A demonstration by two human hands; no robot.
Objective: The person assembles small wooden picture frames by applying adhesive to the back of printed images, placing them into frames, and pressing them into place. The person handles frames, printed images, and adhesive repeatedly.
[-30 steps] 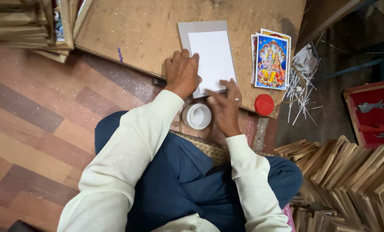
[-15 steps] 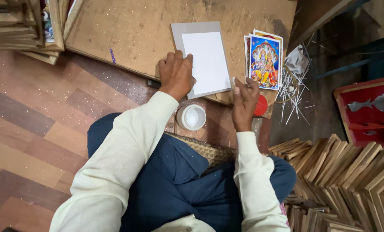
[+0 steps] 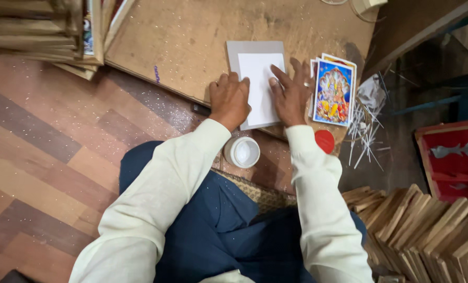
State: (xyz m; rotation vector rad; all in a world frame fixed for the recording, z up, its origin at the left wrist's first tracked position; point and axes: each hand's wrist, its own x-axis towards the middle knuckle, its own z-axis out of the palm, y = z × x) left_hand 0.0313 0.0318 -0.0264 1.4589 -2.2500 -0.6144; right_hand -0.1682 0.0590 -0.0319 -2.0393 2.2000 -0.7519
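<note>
From the head view, the left hand (image 3: 230,99) and right hand (image 3: 291,94) pressed flat, grip empty, on the white sheet (image 3: 260,86) atop the grey card (image 3: 237,52) on the wooden board (image 3: 181,42). Uneven pressure could skew the sheet. Prints (image 3: 332,91) lay right; an open white jar (image 3: 242,152) and red lid (image 3: 324,141) sat near.

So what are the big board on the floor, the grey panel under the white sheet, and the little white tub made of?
The board looks like raw pressed wood: matte, speckled tan, scuffed. The grey panel seems to be stiff card, flat and dull. The white sheet looks like paper. The tub appears to be smooth white plastic.
</note>
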